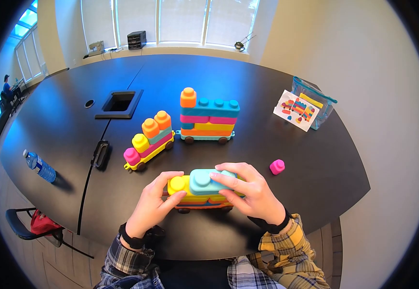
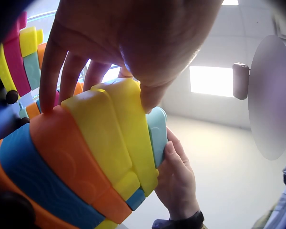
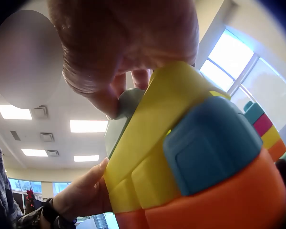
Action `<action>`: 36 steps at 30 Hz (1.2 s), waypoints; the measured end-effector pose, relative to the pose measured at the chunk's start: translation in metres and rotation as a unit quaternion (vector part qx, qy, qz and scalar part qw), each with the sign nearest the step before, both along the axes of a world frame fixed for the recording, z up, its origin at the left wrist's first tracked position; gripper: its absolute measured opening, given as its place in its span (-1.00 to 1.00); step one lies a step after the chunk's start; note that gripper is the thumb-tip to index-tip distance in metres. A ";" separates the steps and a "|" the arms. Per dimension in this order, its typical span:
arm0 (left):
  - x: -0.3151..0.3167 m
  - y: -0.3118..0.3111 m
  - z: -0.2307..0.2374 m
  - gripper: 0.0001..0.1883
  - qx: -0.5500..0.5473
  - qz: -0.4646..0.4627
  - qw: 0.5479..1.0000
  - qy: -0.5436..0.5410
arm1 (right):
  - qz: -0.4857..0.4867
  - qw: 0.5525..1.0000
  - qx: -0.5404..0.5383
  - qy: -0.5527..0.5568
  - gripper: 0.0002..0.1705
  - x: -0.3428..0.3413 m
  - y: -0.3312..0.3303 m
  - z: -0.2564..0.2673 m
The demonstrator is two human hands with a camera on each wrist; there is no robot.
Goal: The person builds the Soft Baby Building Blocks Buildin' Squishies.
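Observation:
A toy train wagon of stacked building blocks (image 2: pixel 71 152) stands at the table's near side, with orange, blue and yellow layers on dark wheels. My left hand (image 1: pixel 150 202) grips its left end, thumb in front and fingers behind the top yellow block (image 1: pixel 177 186). A light teal block (image 1: pixel 202 179) sits over the yellow layer, one round stud showing. My right hand (image 1: pixel 253 191) holds this teal block between thumb and fingers, covering its right part. In the right wrist view a blue block (image 3: pixel 214 143) shows at the wagon's end, above an orange one.
Two more block wagons, a stepped one (image 1: pixel 151 140) and a taller one (image 1: pixel 208 119), stand linked farther back. A loose pink block (image 1: pixel 277 166) lies right. Beyond it are a picture card (image 1: pixel 296 110) and a clear bag (image 1: pixel 322 115). A water bottle (image 1: pixel 40 166) lies left.

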State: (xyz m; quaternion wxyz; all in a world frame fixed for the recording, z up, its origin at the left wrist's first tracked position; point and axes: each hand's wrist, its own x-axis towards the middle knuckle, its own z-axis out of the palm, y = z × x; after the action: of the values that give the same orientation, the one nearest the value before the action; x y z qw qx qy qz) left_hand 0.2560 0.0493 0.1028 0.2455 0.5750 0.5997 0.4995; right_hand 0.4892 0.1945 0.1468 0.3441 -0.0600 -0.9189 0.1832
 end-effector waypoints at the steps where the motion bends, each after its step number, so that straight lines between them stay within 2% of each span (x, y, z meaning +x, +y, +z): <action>1: 0.000 0.000 0.000 -0.54 0.000 0.000 1.000 0.000 | -0.006 1.000 0.000 0.001 -0.44 0.000 -0.001 -0.001; 3: -0.001 0.000 0.000 -0.56 -0.009 -0.002 1.000 0.001 | -0.012 1.000 0.001 0.001 -0.45 0.001 0.000 0.000; 5: 0.000 -0.001 0.002 -0.56 -0.012 -0.003 1.000 -0.002 | 0.012 0.999 -0.007 -0.046 -0.37 0.008 0.004 0.003; 7: -0.001 -0.001 0.003 -0.55 -0.015 -0.003 1.000 -0.003 | 0.028 0.994 -0.110 0.004 -0.29 0.018 0.019 -0.007; 8: -0.001 -0.001 0.003 -0.55 -0.016 -0.004 1.000 -0.007 | -0.005 0.991 -0.133 0.006 -0.25 0.029 0.028 -0.006; 10: -0.001 -0.001 0.002 -0.55 -0.016 -0.005 1.000 -0.013 | -0.144 0.983 -0.111 0.005 -0.28 0.051 0.046 -0.001; 11: -0.002 -0.002 0.002 -0.55 -0.019 -0.005 1.000 -0.012 | -0.228 0.969 -0.083 -0.041 -0.33 0.066 0.060 -0.001; 12: -0.003 -0.001 0.002 -0.55 -0.021 -0.006 1.000 -0.010 | -0.273 0.956 -0.079 -0.072 -0.36 0.081 0.074 -0.006; 13: -0.003 -0.001 0.003 -0.55 -0.020 -0.008 1.000 -0.008 | -0.310 0.945 -0.028 -0.101 -0.36 0.099 0.093 -0.020; 15: -0.002 -0.001 0.005 -0.55 -0.030 -0.003 1.000 -0.009 | -0.328 0.936 -0.035 -0.122 -0.34 0.117 0.107 -0.029; 16: -0.002 0.000 0.005 -0.55 -0.029 -0.004 1.000 -0.009 | -0.329 0.936 -0.035 -0.121 -0.34 0.128 0.115 -0.037; 18: -0.003 0.000 0.004 -0.55 -0.024 -0.006 1.000 -0.016 | -0.296 0.932 -0.065 -0.198 -0.32 0.142 0.124 -0.050; 23: -0.003 -0.001 0.002 -0.56 -0.021 -0.003 1.000 -0.018 | -0.270 0.932 -0.103 -0.218 -0.31 0.141 0.131 -0.066; 25: -0.002 -0.001 0.002 -0.56 -0.020 -0.001 1.000 -0.016 | -0.308 0.912 -0.145 -0.230 -0.33 0.138 0.133 -0.068; 32: -0.003 -0.001 0.004 -0.56 -0.023 -0.005 1.000 -0.018 | -0.352 0.901 -0.119 -0.224 -0.37 0.116 0.132 -0.064; 34: -0.003 -0.001 0.004 -0.56 -0.025 -0.005 0.999 -0.018 | -0.270 0.942 -0.193 -0.045 -0.38 0.095 0.109 -0.039; 35: -0.003 -0.001 0.004 -0.55 -0.024 -0.005 1.000 -0.016 | -0.270 0.942 -0.194 -0.047 -0.38 0.085 0.098 -0.027; 36: -0.003 -0.002 0.003 -0.55 -0.023 -0.006 1.000 -0.013 | -0.186 0.952 -0.243 0.015 -0.38 0.075 0.085 -0.014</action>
State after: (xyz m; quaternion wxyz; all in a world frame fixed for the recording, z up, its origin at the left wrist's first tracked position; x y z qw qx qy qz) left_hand 0.2531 0.0477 0.1063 0.2693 0.5664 0.6044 0.4913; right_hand 0.5641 0.2798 0.1329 0.3608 -0.3093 -0.8138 0.3346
